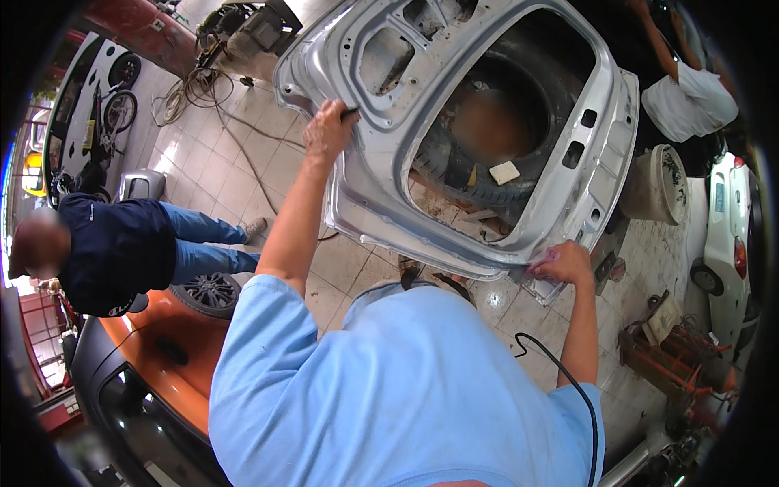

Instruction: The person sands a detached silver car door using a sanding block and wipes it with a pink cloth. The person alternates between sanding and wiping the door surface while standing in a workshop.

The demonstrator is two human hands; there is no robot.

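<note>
A bare silver-grey car tailgate [369, 174], with a large window opening and several smaller cut-outs, lies in front of me. My left hand [327, 134] is at its left edge, closed round a small dark piece [349, 111] whose kind I cannot make out. At the near right corner of the tailgate, my right hand [568, 262] is closed on a crumpled pinkish-purple piece [545, 258], possibly cloth or a pad, against the panel. Under the tailgate a big black tyre [519, 69] shows through the window opening, with a small cream block [504, 172] on it.
A person in dark top and jeans [114, 243] stands at left, near an orange car [158, 341]. Another in a white shirt [690, 101] is at far right. A dirty bucket [657, 187] stands right of the tailgate; a cable [243, 154] crosses the tiled floor.
</note>
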